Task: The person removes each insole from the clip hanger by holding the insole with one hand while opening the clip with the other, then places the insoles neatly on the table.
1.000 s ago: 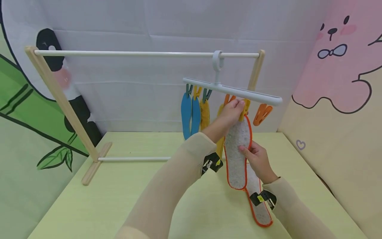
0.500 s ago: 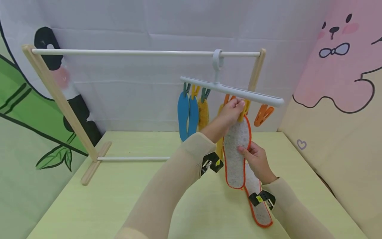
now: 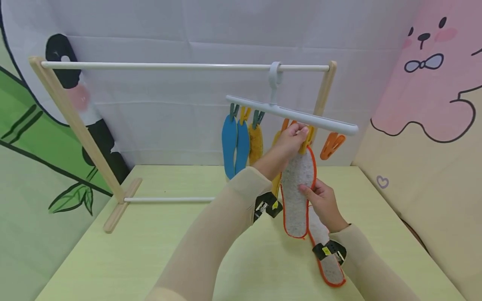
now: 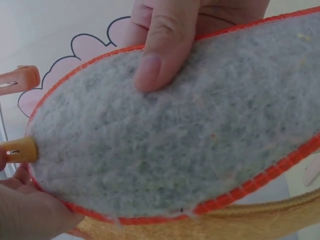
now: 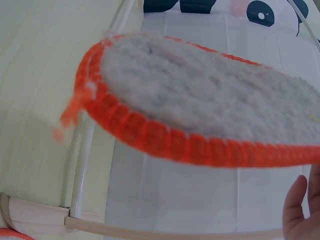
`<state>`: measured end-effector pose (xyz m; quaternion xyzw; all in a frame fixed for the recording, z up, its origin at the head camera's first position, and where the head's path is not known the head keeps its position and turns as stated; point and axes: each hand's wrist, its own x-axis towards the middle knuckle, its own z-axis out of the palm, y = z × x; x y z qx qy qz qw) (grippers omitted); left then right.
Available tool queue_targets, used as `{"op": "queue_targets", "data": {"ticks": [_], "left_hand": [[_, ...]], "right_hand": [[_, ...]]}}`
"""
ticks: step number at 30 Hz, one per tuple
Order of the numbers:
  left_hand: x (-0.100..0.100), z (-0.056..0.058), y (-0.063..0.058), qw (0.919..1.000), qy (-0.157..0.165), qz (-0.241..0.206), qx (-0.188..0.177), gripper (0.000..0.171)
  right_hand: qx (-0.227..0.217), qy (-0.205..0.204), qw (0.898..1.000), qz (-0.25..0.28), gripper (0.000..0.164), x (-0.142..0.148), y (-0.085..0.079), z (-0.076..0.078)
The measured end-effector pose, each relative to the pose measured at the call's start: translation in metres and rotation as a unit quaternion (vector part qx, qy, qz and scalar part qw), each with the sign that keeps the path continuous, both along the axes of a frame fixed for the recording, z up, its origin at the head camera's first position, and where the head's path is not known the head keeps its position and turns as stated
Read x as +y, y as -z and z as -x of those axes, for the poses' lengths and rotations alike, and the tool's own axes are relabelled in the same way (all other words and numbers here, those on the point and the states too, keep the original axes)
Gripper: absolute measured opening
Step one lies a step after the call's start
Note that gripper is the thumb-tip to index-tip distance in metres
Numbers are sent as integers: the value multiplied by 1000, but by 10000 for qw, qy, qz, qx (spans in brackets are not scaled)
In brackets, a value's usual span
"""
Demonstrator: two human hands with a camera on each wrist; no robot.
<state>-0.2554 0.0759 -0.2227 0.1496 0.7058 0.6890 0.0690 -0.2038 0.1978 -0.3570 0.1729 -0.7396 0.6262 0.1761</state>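
A gray insole point(image 3: 333, 269) is lying toward the table's point(image 3: 94, 267) right edge; the right hand point(image 3: 327, 205) is pinching another insole point(image 3: 295, 209), the left hand point(image 3: 284, 144) its yellow clip point(image 3: 307, 142), under the hanger point(image 3: 320, 120); shallow clipping is risking slippage; two gray insoles, two blue insoles point(image 3: 229, 144), two yellow insoles point(image 3: 256, 144), six clips point(image 3: 332, 146) are showing

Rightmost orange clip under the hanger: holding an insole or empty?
Empty: in the head view, nothing hangs from the rightmost orange clip.
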Motion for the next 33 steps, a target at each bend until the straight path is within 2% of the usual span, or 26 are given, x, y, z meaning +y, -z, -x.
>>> {"op": "queue_targets", "data": {"ticks": [4, 11, 18, 27, 33], "left_hand": [[-1, -1, -1, 10000, 2, -79, 38, 26], [-2, -3, -3, 9998, -52, -142, -138, 21], [-4, -3, -4, 9999, -11, -86, -114, 23], [-5, -3, -4, 9997, -170, -72, -160, 25], [-6, 0, -5, 9985, -423, 167, -320, 32]], "right_hand": [[92, 41, 9999, 31, 23, -2, -1, 0], [-44, 114, 9999, -44, 23, -2, 0, -3], [-72, 115, 9999, -42, 24, -3, 0, -3], [-125, 104, 9999, -53, 25, -3, 1, -6], [-67, 42, 10000, 21, 25, -3, 3, -6]]}}
